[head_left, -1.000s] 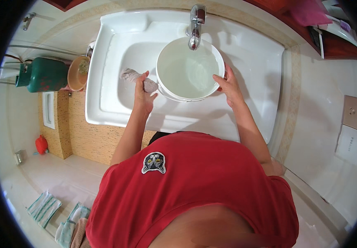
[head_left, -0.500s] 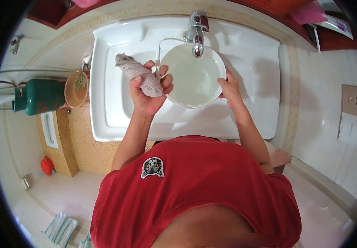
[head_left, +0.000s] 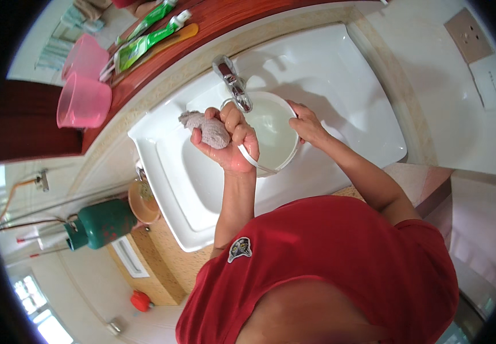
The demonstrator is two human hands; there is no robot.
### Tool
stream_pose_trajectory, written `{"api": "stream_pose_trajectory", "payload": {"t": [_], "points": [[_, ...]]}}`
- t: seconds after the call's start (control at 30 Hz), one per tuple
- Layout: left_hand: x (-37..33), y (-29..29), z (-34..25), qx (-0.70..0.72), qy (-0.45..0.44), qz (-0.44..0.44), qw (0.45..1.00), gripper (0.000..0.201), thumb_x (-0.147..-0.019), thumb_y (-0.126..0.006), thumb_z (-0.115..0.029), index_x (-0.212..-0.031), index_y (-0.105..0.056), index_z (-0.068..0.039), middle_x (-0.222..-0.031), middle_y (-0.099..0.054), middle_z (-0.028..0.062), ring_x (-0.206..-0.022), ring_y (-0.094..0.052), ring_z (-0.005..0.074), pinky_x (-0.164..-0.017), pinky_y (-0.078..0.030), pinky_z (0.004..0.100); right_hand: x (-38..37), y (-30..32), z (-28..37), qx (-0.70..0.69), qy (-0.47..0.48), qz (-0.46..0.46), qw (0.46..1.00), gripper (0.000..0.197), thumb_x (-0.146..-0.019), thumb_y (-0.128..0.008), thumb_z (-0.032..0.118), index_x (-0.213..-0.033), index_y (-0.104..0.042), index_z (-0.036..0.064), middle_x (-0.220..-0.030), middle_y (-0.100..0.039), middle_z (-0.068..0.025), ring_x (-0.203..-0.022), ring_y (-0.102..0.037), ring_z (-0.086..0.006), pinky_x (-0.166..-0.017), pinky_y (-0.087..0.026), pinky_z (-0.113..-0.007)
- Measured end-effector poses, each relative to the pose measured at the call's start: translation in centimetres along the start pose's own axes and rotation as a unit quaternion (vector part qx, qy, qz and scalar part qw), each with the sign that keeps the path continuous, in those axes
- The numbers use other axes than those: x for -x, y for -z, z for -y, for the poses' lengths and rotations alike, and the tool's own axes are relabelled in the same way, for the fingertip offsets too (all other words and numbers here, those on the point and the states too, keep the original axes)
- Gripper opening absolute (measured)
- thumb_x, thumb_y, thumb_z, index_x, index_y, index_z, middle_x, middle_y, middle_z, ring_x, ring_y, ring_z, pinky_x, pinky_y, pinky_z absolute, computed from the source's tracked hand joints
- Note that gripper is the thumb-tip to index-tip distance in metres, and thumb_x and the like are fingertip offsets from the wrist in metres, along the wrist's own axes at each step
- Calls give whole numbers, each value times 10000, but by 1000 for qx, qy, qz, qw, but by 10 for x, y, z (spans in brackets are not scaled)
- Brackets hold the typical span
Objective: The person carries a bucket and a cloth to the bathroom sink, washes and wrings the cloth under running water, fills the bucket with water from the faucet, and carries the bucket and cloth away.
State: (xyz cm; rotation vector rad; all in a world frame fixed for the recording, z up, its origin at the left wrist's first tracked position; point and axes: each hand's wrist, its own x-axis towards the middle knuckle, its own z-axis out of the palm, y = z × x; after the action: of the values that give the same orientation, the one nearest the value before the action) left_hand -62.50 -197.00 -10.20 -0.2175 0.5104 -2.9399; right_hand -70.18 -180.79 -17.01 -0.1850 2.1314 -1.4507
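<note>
My left hand (head_left: 237,137) is closed around a bunched greyish cloth (head_left: 214,133), held above the sink at the left side of a white bucket (head_left: 287,163). The cloth's crumpled end sticks out past my fingers. Cloudy water (head_left: 273,126) stands in the bucket. Its white handle (head_left: 249,156) curves against the edge of my left palm; whether my fingers grip it too, I cannot tell. With thumb on top, my right hand (head_left: 310,124) grips the bucket's right rim, and its other fingers are partly hidden. A chrome tap (head_left: 233,83) reaches over the bucket's far edge.
The bucket sits in a wide white sink (head_left: 351,92). On a red-brown shelf (head_left: 162,54) behind are a pink cup (head_left: 84,103) and a green tube (head_left: 150,46). Left of the sink are an orange bowl (head_left: 143,203) and a green gas cylinder (head_left: 107,223).
My view has turned, bringing the shelf with cups and tubes into sight. The cloth, earlier a longer twisted roll, is now more bunched in my left hand. My right hand keeps the rim.
</note>
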Motion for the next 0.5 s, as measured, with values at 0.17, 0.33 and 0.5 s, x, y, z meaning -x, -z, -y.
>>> {"api": "stream_pose_trajectory", "payload": {"t": [0.17,0.33,0.5], "points": [[4,-9,-3,-44,-20,-19,999,280,-660,-708,-156,-858,-578,-7,-720,-315,-9,-563,-263,75,-392,-188,202,0,-5,0,-25,-5,64,998,469,-719,-428,74,-1178,-522,48,-1020,-515,-176,-693,-601,-271,-387,-501,-327],[12,-34,-11,-116,-30,-30,992,284,-699,-697,-213,-881,-609,-13,-726,-331,-12,-574,-253,78,-388,-181,194,8,-15,17,-47,13,109,993,450,-708,-425,75,-1141,-541,29,-820,-586,-159,-575,-595,-262,-384,-502,-334],[18,-68,-18,-119,-19,-61,991,295,-693,-701,-190,-886,-604,11,-729,-341,-1,-580,-277,74,-397,-189,201,15,-31,25,-96,19,121,988,427,-712,-441,91,-1116,-558,19,-752,-591,-140,-497,-572,-234,-350,-470,-316]]}}
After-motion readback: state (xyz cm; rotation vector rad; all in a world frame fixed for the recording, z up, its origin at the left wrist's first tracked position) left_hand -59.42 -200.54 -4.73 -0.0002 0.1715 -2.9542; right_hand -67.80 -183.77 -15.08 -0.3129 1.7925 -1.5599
